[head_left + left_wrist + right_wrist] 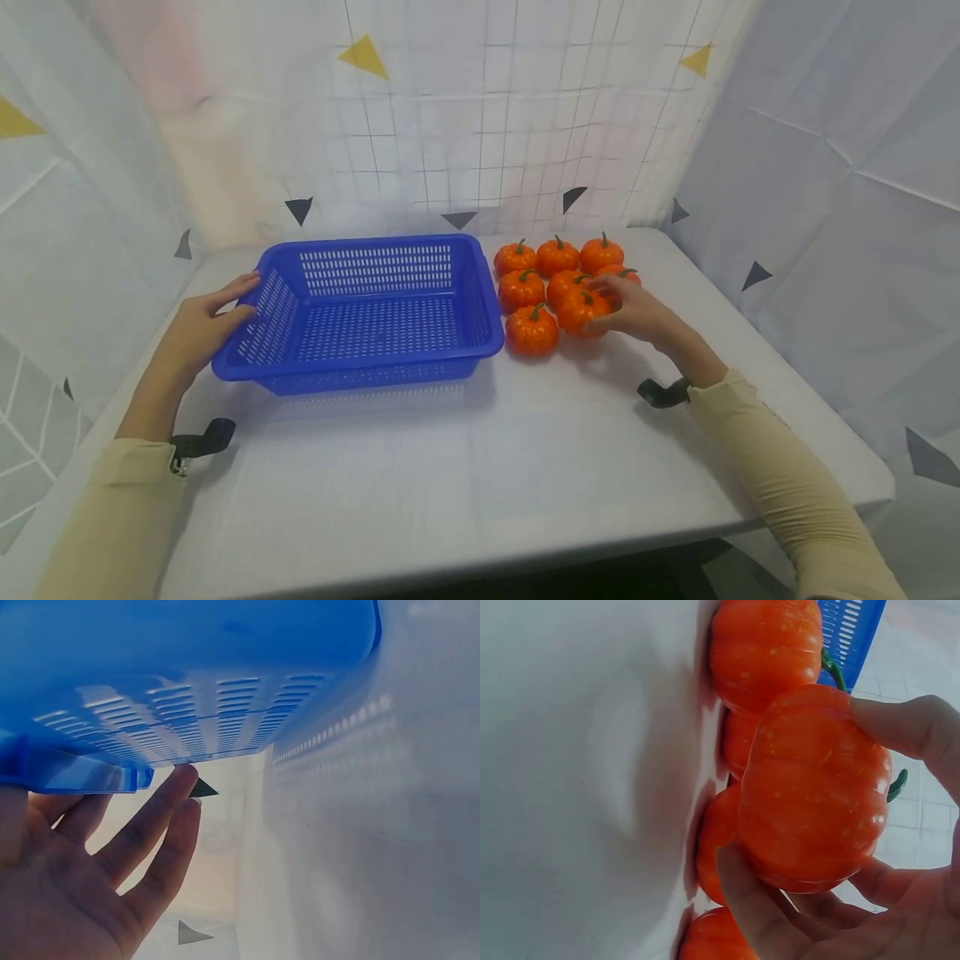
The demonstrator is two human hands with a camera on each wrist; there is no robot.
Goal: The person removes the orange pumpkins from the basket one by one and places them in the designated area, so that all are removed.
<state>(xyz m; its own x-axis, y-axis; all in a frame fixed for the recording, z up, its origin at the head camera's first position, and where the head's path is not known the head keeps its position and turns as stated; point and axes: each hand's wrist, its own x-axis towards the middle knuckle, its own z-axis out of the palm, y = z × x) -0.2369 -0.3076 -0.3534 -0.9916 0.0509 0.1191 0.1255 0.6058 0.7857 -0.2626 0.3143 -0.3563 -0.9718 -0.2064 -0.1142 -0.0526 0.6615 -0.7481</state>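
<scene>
A blue plastic basket (378,329) with slotted walls stands on the table's left half, nothing inside it. At its left rim, my left hand (206,325) holds the edge; the left wrist view shows fingers (161,825) reaching under the rim beside the outer wall. My right hand (633,312) grips a small glossy orange pumpkin (814,791) with a green stem, thumb on one side and fingers on the other. In the right wrist view this pumpkin is raised in front of the others. Several like it, such as the front-left pumpkin (532,331), sit in rows right of the basket.
The white-covered table (465,500) has its front edge near my body. White cloth walls (427,125) with grid lines and dark and yellow triangles enclose the back and sides. The basket's right rim stands close beside the left pumpkins.
</scene>
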